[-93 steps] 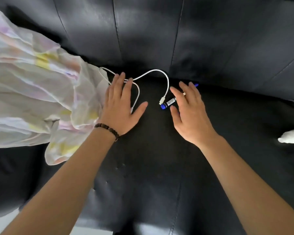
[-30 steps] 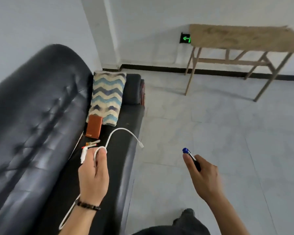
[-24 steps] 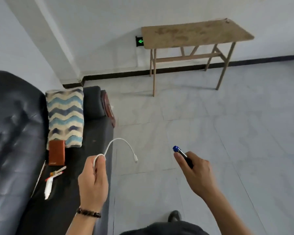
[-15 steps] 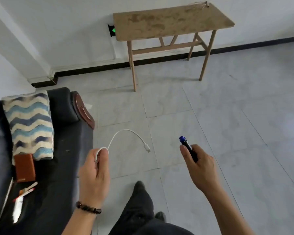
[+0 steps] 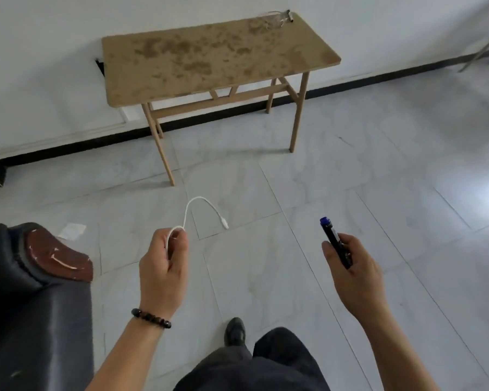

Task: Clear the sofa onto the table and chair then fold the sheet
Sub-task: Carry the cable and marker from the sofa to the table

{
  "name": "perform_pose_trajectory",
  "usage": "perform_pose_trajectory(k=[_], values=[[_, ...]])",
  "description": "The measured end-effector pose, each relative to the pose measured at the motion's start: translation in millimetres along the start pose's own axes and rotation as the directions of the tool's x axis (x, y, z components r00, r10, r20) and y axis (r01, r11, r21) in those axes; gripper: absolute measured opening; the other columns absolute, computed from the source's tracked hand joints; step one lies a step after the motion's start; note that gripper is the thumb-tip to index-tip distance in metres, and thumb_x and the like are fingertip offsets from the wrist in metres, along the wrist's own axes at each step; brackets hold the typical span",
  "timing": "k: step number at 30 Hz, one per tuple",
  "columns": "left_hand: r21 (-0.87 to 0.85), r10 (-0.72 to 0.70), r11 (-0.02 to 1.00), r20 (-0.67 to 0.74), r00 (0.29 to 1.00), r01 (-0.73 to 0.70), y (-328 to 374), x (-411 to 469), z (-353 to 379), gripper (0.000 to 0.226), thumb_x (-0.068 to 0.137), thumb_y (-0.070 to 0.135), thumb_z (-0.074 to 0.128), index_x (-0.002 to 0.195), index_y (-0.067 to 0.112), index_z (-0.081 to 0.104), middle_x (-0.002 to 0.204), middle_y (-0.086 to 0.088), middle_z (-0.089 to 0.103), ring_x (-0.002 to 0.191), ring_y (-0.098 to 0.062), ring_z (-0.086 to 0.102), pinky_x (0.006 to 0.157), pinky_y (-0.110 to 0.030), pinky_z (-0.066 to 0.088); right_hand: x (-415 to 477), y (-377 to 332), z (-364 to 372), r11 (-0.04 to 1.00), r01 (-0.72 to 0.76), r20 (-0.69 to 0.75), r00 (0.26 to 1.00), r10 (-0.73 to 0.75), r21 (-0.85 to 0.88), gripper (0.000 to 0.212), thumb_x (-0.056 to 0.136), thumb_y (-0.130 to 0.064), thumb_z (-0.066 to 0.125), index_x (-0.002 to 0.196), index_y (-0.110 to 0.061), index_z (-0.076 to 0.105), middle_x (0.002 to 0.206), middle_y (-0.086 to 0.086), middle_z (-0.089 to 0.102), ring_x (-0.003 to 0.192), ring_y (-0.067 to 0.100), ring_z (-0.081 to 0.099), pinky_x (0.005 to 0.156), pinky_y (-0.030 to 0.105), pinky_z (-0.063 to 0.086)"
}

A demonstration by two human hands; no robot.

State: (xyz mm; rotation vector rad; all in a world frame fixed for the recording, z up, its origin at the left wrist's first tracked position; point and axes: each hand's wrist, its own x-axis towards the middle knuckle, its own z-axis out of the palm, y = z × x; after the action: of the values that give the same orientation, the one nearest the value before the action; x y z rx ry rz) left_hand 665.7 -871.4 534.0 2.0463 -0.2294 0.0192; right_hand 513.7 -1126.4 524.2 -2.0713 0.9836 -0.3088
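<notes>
My left hand [image 5: 163,263] is closed on a white cable [image 5: 202,206], whose free end arcs up and out to the right of my fist. My right hand [image 5: 353,266] grips a dark marker with a blue cap [image 5: 333,239], cap pointing up. A stained wooden table [image 5: 215,56] stands against the white wall ahead, well beyond both hands. Only the black sofa's armrest [image 5: 37,277], with a worn brown patch on top, shows at lower left. The sheet is out of view.
Grey tiled floor [image 5: 350,179] stretches between me and the table. A small clear object [image 5: 280,18] lies on the table's far right corner. A scrap of white paper [image 5: 71,231] lies on the floor by the armrest. My legs and one shoe [image 5: 235,331] show at the bottom.
I picked the cable and marker off the sofa seat and turned away from it. The table has come closer and more central; the pillow and wallet have left the view.
</notes>
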Motion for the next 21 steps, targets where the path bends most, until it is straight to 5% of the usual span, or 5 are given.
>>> perform_pose_trajectory(k=[7, 13, 21], values=[[0.019, 0.087, 0.996, 0.147, 0.985, -0.091, 40.9, 149.8, 128.2, 0.014, 0.097, 0.025, 0.051, 0.086, 0.018, 0.056, 0.058, -0.006, 0.049, 0.050, -0.016, 0.043, 0.046, -0.028, 0.037, 149.3, 19.9, -9.0, 0.989, -0.123, -0.155, 0.979, 0.135, 0.083, 0.016, 0.092, -0.031, 0.061, 0.091, -0.044, 0.052, 0.078, -0.022, 0.061, 0.069, 0.002, 0.055, 0.055, 0.025, 0.038], [0.090, 0.029, 0.995, 0.174, 0.984, -0.045, 71.0, 278.1, 240.2, 0.014, 0.096, 0.027, 0.054, 0.082, 0.026, 0.055, 0.057, -0.003, 0.050, 0.051, -0.014, 0.046, 0.043, -0.020, 0.036, 343.1, 18.1, -12.5, 0.980, -0.159, -0.122, 0.977, 0.173, 0.121, 0.015, 0.093, -0.027, 0.062, 0.100, -0.039, 0.056, 0.068, -0.007, 0.061, 0.062, 0.008, 0.054, 0.053, 0.023, 0.037], [0.108, 0.025, 0.994, -0.059, 0.998, -0.019, 136.7, 439.1, 316.1, 0.006, 0.094, 0.024, 0.058, 0.088, 0.022, 0.056, 0.062, 0.001, 0.055, 0.065, -0.013, 0.054, 0.049, -0.011, 0.040, 591.3, -79.4, -27.6, 0.989, 0.029, 0.029, 0.999, -0.034, 0.143, 0.015, 0.094, -0.029, 0.058, 0.099, -0.042, 0.053, 0.067, -0.017, 0.058, 0.060, 0.006, 0.051, 0.054, 0.025, 0.036]])
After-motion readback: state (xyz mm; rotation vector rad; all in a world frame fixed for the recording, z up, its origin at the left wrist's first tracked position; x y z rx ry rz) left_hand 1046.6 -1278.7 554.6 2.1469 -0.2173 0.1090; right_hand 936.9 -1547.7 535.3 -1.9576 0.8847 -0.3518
